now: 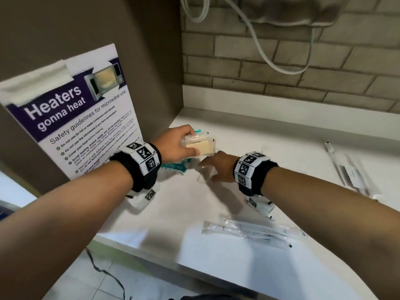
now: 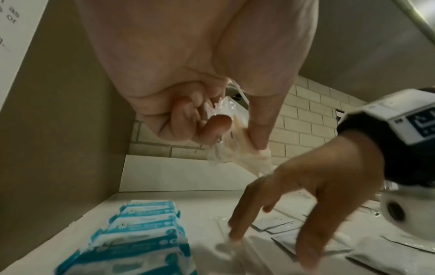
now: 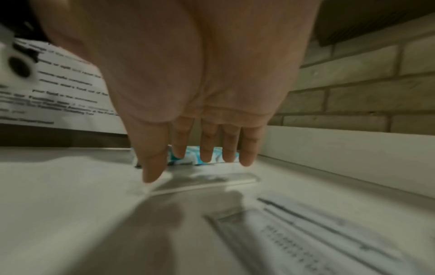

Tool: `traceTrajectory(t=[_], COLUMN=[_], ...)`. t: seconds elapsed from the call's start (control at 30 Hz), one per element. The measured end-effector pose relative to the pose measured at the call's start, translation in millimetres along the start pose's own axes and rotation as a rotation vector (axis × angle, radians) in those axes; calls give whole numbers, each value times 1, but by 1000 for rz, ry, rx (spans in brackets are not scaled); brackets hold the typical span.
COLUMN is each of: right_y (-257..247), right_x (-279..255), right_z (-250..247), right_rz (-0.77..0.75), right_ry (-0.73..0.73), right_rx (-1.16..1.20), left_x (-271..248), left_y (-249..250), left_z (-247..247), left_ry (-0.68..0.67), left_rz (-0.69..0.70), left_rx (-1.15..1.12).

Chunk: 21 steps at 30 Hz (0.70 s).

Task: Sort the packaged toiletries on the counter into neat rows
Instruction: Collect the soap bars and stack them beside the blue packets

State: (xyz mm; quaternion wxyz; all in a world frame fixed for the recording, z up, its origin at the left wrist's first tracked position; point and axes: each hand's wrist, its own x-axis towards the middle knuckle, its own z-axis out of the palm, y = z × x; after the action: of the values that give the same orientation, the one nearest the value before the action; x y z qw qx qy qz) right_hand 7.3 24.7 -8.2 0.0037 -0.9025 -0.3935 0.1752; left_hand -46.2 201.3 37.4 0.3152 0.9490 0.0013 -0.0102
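A white laminate counter (image 1: pixel 249 131) is running into a corner, with a beige brick-tile wall (image 1: pixel 292 68) behind and a brown side panel (image 1: pixel 54 29) carrying a taped purple-and-white microwave safety poster (image 1: pixel 71 118). A white cable (image 1: pixel 259 46) is hanging down the tiles. Long clear-wrapped sachets (image 1: pixel 249 231) are lying near the front edge, with more (image 1: pixel 346 169) to the right. A row of teal-and-white wrapped packets (image 2: pixel 141 232) is lying against the panel. The left hand (image 1: pixel 175 144) is gripping a stack of clear-wrapped cream soap bars (image 1: pixel 200 145), thumb and curled fingers around it, above the counter. The right hand (image 1: pixel 218 167) is reaching down just beside and below that stack, fingers (image 3: pixel 207 148) straight and slightly spread, the tips touching a flat clear wrapper (image 3: pixel 202 183) on the counter.
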Motion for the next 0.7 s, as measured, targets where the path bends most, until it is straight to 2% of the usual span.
traceTrajectory(t=[0.13,0.33,0.5,0.6,0.7], right_y=[3,39,61,71,75], right_x=[4,-32,-72,-87,-91], right_z=[12,13,13,9,-2], right_rz=[35,135,140,206,268], right_ry=[-50,-58,-133,-175,-84], right_rx=[50,135,-22,-34,115], left_x=[7,14,23,26,26], left_y=[-2,13,32,41,43], left_z=[2,19,37,47,54], left_ry=[-16,-55,-125,-152,-210], left_rz=[11,26,69,94,102], left_rx=[17,3,-1,30,100])
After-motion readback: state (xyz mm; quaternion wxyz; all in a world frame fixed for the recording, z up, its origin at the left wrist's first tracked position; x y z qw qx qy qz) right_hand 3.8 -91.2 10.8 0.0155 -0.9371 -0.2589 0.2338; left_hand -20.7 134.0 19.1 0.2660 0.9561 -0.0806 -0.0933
